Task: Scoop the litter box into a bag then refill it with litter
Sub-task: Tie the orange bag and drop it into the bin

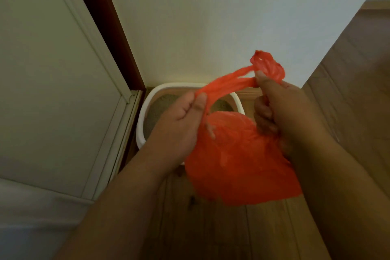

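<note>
Wood floor (211, 228), far corner against pale wall (211, 17): white litter box (141, 133), grey litter (157, 112) inside. Orange bag (238, 158): held in the air in front of the box. Left hand (179, 124): pinching one stretched handle. Right hand (280, 107): clenched round the other handle.
</note>
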Available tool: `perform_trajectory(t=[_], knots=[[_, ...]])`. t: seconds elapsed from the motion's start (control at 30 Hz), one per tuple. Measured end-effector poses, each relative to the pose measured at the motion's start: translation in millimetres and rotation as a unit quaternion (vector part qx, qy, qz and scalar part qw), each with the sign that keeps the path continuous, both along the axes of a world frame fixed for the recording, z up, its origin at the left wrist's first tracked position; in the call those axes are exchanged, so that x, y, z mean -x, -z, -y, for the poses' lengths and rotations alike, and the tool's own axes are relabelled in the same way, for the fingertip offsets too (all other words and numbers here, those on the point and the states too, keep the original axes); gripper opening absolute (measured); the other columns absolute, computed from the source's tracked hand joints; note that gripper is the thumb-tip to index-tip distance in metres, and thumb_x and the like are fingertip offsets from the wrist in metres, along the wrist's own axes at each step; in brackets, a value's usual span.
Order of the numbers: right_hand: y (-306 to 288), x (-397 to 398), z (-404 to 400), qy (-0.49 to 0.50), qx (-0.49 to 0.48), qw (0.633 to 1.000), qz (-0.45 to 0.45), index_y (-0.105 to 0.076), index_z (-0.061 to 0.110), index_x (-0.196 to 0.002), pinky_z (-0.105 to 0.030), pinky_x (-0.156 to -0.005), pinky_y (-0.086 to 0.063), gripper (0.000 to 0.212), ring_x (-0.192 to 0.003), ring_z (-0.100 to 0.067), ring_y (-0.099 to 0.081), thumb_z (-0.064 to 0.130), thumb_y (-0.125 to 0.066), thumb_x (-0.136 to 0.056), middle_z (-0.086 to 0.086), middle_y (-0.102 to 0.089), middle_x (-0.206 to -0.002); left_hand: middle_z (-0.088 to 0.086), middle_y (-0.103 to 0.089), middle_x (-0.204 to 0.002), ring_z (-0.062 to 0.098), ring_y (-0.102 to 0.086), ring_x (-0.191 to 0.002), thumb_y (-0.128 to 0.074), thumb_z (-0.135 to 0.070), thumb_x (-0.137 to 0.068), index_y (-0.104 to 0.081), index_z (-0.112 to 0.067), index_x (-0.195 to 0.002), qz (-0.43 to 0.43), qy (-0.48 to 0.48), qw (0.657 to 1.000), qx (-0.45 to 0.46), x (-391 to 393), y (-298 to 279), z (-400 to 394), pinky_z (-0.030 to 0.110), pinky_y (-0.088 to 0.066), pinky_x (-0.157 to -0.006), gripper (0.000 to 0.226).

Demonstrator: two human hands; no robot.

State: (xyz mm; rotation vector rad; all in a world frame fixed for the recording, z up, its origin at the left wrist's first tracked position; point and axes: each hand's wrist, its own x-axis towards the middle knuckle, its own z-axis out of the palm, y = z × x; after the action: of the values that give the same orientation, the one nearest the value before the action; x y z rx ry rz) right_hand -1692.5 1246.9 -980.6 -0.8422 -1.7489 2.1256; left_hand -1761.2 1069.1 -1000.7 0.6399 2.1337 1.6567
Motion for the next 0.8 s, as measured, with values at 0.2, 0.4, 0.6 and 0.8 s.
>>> perform_trajectory(t=[0.2, 0.4, 0.6, 0.8], knots=[[1, -1, -8, -0.086, 0.111, 0.989, -0.045, -0.061, 0.009, -0.127, -0.033, -0.065, -0.042, 0.044, -0.064, -0.014, -0.047, -0.004, -0.050, -0.087, -0.005, -0.051, -0.079, -0.004, -0.039, -0.062, 0.007, -0.031, -0.042, -0.042, -0.031, -0.110, -0.053, -0.024, -0.084, 0.167, -0.076, 0.962, -0.204, 6, -5, -2, 0.020, -0.029, -0.038, 0.029], [9, 5, 8, -0.071, 0.085, 0.993, -0.052, -0.058, 0.010, -0.120, -0.030, -0.051, -0.050, 0.022, -0.057, -0.017, -0.059, 0.002, -0.043, -0.106, -0.013, -0.069, -0.092, -0.002, -0.033, -0.061, 0.008, -0.026, -0.045, -0.049, -0.039, -0.102, -0.068, -0.020, -0.093, 0.129, 0.003, 0.972, -0.197, 3, -8, 0, 0.019, -0.025, -0.041, 0.028], [23, 7, 28, -0.121, -0.195, 0.973, 0.015, -0.054, 0.006, -0.076, -0.031, -0.051, -0.053, 0.018, -0.053, -0.007, -0.051, -0.001, -0.058, -0.093, 0.003, -0.057, -0.060, -0.005, -0.041, -0.059, 0.004, -0.035, -0.049, -0.052, -0.030, -0.099, -0.076, -0.035, -0.111, 0.065, 0.128, 0.981, -0.131, -12, -12, -6, 0.016, -0.032, -0.046, 0.027], [5, -3, 38, -0.216, 0.123, 0.959, -0.136, -0.069, -0.007, -0.082, -0.040, -0.065, -0.057, 0.017, -0.065, -0.030, -0.065, -0.010, -0.054, -0.075, -0.023, -0.064, -0.072, -0.019, -0.060, -0.065, 0.000, -0.048, -0.054, -0.056, -0.011, -0.103, -0.061, -0.029, -0.141, -0.019, 0.058, 0.992, -0.111, -1, -5, -6, 0.011, -0.042, -0.056, 0.042]])
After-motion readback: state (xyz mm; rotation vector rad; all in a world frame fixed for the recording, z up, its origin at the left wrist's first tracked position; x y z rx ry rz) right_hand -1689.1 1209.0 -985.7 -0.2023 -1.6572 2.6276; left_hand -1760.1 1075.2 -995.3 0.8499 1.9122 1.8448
